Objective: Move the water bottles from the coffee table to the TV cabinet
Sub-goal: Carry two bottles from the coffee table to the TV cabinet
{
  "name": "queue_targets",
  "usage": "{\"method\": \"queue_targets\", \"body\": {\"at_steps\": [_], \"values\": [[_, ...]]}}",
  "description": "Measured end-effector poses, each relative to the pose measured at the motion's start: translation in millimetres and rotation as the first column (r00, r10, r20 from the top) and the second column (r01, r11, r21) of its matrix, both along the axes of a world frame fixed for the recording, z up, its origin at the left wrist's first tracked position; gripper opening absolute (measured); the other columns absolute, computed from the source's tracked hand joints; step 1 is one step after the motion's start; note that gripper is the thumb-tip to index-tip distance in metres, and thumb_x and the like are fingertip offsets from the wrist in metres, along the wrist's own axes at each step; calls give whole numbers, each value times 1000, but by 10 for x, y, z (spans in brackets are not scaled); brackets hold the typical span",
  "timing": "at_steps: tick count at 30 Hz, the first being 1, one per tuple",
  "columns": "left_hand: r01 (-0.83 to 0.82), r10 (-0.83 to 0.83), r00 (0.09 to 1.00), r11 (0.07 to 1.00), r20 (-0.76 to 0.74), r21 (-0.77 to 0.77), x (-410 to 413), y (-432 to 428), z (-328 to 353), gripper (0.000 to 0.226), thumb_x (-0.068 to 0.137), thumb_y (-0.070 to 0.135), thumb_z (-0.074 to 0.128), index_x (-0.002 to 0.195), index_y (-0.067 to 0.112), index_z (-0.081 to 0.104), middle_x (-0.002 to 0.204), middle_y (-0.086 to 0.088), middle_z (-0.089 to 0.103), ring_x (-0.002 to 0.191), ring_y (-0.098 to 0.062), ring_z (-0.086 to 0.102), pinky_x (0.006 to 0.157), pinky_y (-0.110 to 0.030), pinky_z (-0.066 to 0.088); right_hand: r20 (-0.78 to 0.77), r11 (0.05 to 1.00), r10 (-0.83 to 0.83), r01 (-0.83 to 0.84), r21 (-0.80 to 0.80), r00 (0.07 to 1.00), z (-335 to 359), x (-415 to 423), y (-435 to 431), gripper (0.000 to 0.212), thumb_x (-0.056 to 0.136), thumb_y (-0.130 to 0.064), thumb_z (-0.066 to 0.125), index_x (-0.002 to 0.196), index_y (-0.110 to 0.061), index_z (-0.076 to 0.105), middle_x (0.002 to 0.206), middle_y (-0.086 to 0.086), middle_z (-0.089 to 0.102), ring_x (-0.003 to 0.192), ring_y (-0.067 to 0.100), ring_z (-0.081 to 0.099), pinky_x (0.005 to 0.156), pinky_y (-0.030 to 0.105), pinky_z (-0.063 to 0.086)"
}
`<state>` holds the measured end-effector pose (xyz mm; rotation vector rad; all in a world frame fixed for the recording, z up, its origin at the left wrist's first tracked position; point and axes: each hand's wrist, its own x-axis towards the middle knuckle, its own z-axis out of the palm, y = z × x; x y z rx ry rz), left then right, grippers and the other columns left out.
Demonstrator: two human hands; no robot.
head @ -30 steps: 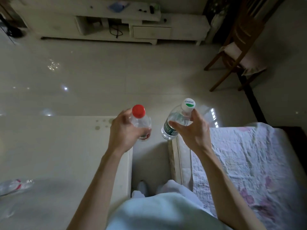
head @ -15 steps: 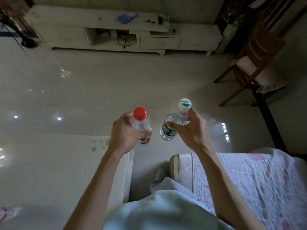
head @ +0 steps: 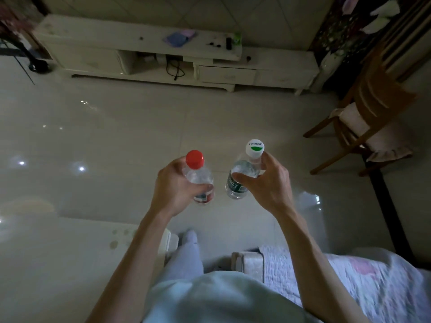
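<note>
My left hand [head: 173,186] grips a clear water bottle with a red cap [head: 198,174], held upright above the floor. My right hand [head: 268,185] grips a second clear bottle with a white cap and a green label [head: 245,171], tilted slightly. The two bottles are close together and do not touch. The pale coffee table [head: 58,264] lies at the lower left, behind my hands. The white TV cabinet [head: 140,43] stands across the room at the top, against the wall.
Glossy tiled floor [head: 163,122] stretches between me and the cabinet. A wooden chair [head: 370,117] with a cushion stands at the right. A quilted sofa seat [head: 349,283] is at the lower right. Small items, a blue cloth [head: 177,38] and a cable lie on the cabinet.
The view has moved forward and up: the cabinet looks nearer, the coffee table and sofa have slid down the frame. Both hands keep hold of their bottles.
</note>
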<state>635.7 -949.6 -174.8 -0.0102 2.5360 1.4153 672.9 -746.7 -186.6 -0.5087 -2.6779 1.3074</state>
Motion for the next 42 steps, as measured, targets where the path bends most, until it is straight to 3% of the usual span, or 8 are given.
{"method": "queue_targets", "body": {"at_steps": [8, 18, 23, 28, 33, 42], "values": [[66, -69, 997, 996, 41, 62, -1141, 122, -220, 53, 52, 26, 91, 99, 27, 68, 93, 11, 71, 91, -11, 67, 82, -30, 55, 29, 997, -75, 74, 30, 997, -151, -998, 95, 68, 66, -35, 85, 124, -13, 56, 119, 5, 66, 96, 12, 60, 78, 23, 45], [137, -138, 990, 985, 2, 105, -2609, 294, -209, 63, 44, 30, 89, 104, 30, 66, 102, 9, 70, 96, -12, 66, 87, -35, 54, 6, 961, -277, 277, 19, 961, -120, -2203, 261, 59, 63, -37, 87, 112, -20, 62, 104, -3, 69, 90, 13, 66, 75, 22, 51], [194, -198, 980, 976, 31, 97, -3078, 533, -296, 61, 43, 32, 87, 101, 30, 67, 100, 8, 71, 95, -13, 67, 86, -39, 55, 12, 946, -325, 325, -1, 946, -140, -2580, 458, 56, 65, -33, 87, 112, -18, 61, 104, -4, 68, 89, 11, 64, 68, 7, 42], [243, -247, 968, 967, 49, 70, -3506, 999, -335, 61, 47, 27, 89, 104, 29, 67, 98, 10, 71, 92, -9, 67, 78, -25, 51, 46, 928, -371, 372, -9, 927, -239, -2955, 854, 52, 64, -34, 86, 108, -21, 62, 102, -4, 67, 91, 14, 64, 76, 25, 51], [264, -266, 963, 964, 48, 42, -4016, 1645, -377, 61, 50, 26, 90, 106, 30, 66, 98, 11, 71, 93, -9, 66, 81, -27, 53, 42, 940, -339, 340, -18, 940, -352, -3445, 1462, 62, 62, -39, 86, 115, -22, 59, 108, -3, 66, 95, 15, 63, 84, 40, 56], [261, -261, 964, 965, 42, 13, -4834, 2885, -216, 63, 49, 29, 89, 107, 29, 64, 100, 11, 70, 94, -10, 65, 84, -30, 54, 29, 963, -268, 269, -22, 963, -210, -4320, 2674, 69, 63, -38, 86, 123, -18, 56, 111, -2, 64, 97, 16, 61, 87, 41, 55]]}}
